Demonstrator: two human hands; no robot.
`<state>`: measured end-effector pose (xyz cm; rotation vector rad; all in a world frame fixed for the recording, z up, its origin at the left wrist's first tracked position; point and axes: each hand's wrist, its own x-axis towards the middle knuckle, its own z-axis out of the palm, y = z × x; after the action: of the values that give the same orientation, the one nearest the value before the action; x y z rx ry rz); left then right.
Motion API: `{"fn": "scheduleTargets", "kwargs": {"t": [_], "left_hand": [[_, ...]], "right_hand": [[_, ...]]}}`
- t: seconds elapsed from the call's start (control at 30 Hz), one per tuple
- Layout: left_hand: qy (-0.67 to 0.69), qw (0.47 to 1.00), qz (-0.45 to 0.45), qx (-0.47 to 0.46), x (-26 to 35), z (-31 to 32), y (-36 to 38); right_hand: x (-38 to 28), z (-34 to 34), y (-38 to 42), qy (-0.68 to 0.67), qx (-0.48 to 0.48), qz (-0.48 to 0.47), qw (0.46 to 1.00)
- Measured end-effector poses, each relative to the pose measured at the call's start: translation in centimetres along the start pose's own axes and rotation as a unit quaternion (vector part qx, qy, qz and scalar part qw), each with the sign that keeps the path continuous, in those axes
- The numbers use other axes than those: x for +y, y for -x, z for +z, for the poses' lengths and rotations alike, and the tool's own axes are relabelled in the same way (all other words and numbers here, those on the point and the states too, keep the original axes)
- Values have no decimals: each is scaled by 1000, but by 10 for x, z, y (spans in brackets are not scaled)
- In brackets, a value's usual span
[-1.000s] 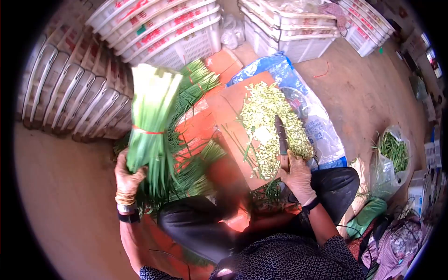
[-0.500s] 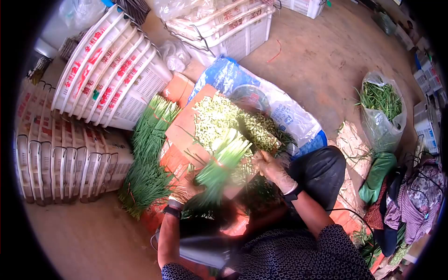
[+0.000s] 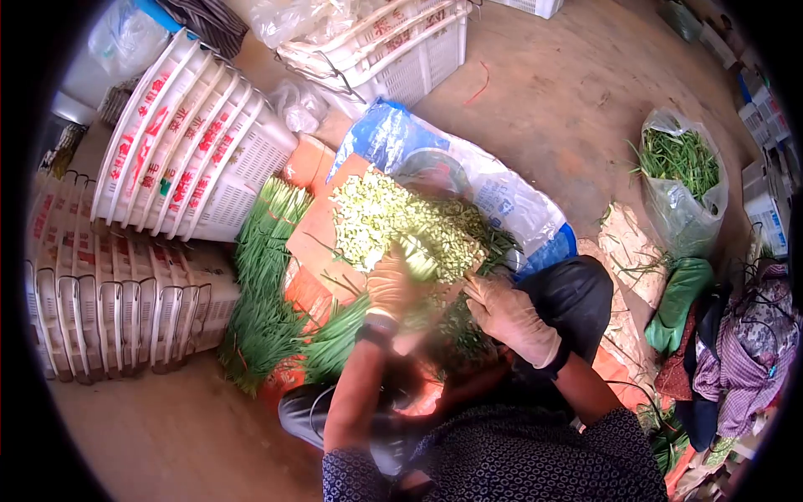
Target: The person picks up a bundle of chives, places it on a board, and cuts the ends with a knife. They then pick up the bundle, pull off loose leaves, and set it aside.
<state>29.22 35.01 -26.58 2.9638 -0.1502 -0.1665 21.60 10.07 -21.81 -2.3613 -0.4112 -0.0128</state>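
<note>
A blurred bunch of green chives (image 3: 338, 336) runs under my left hand (image 3: 391, 289), its pale stem ends (image 3: 421, 259) showing beyond the fingers. That hand wears a thin glove and is closed around the bunch. My right hand (image 3: 508, 318), also gloved, is just to the right with its fingers curled in; what they hold, if anything, I cannot make out. Pale chopped stem pieces (image 3: 376, 209) lie heaped in front of both hands, partly on a brown cardboard sheet (image 3: 314, 243). More tied chive bunches (image 3: 266, 259) lie to the left.
Stacked white crates (image 3: 196, 138) stand at the left, and another stack (image 3: 418, 63) is at the back. A blue and white plastic sack (image 3: 502, 184) lies behind the heap. At right are a clear bag of greens (image 3: 682, 176) and bundled cloth (image 3: 744, 343).
My left hand has moved up and to the right along the bunch. The bunch's pale ends have come down lower, near the heap. My right hand has shifted slightly right and down.
</note>
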Motion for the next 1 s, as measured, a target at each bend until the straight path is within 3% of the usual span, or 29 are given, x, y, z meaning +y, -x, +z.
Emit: {"fn": "scheduleTargets", "kwargs": {"t": [0.27,0.37,0.47,0.5,0.67,0.77,0.87,1.0], "left_hand": [[19,1000,6,7,-18,34,-11],[27,998,-45,22,-6,29,-8],[31,998,-8,46,-10,29,-7],[-7,996,64,68,-18,34,-8],[-6,997,50,56,-21,41,-15],[-20,999,-2,31,-12,28,-17],[8,1000,4,14,-9,16,-17],[5,1000,-10,29,-7,23,-14]], "right_hand": [[10,26,0,56,-31,0,998],[10,33,1,41,-28,22,999],[-2,22,-16,74,-91,69,991],[0,26,-19,67,-109,79,989],[23,84,-63,77,-173,114,975],[49,147,-82,71,-92,81,990],[32,122,-81,115,-112,85,983],[41,96,-55,47,-143,134,979]]}}
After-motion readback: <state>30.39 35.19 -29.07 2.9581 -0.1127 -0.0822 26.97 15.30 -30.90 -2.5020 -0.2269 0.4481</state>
